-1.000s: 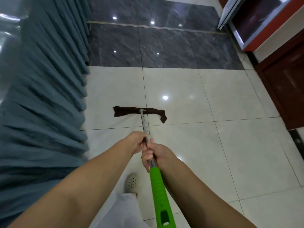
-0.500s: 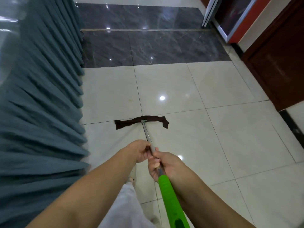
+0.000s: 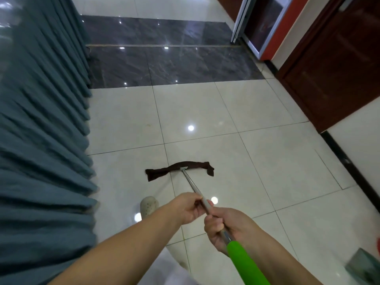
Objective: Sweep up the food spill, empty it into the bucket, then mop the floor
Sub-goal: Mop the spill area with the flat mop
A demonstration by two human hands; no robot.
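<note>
left hand point(image 3: 186, 206): I'm seeing it gripping the bare metal part of the mop pole point(image 3: 195, 189), fingers curled round it, lower down the pole than the other hand.
right hand point(image 3: 226, 227): it's grasping the same pole just behind the left, fist wrapped round the metal right where the green grip point(image 3: 246, 262) begins.
hands: they're sitting almost touching each other on the pole, both forearms reaching in from the bottom of the view.
mop: the pole is running from the hands forward and a little left, down to the floor.
mop cloth point(image 3: 178, 168): dark brown, lying flat on a cream tile point(image 3: 257, 161), stretched sideways and slightly twisted, its right end folding back toward me; the metal clamp is sitting on its middle.
floor: cream tiles are giving way to a band of dark marbled tiles point(image 3: 164, 64) farther ahead, well apart from the cloth.
curtain point(image 3: 41, 140): teal, pleated, hanging along the whole left side, its hem near the cloth's left end.
foot: a pale perforated shoe point(image 3: 149, 204) is standing on the tile between curtain and pole, under the left forearm.
right side: a dark wooden door point(image 3: 339, 68) and a sliding-door frame point(image 3: 240, 19) are showing.
bottom right corner: something grey-green and blurred, I can't tell what.
</note>
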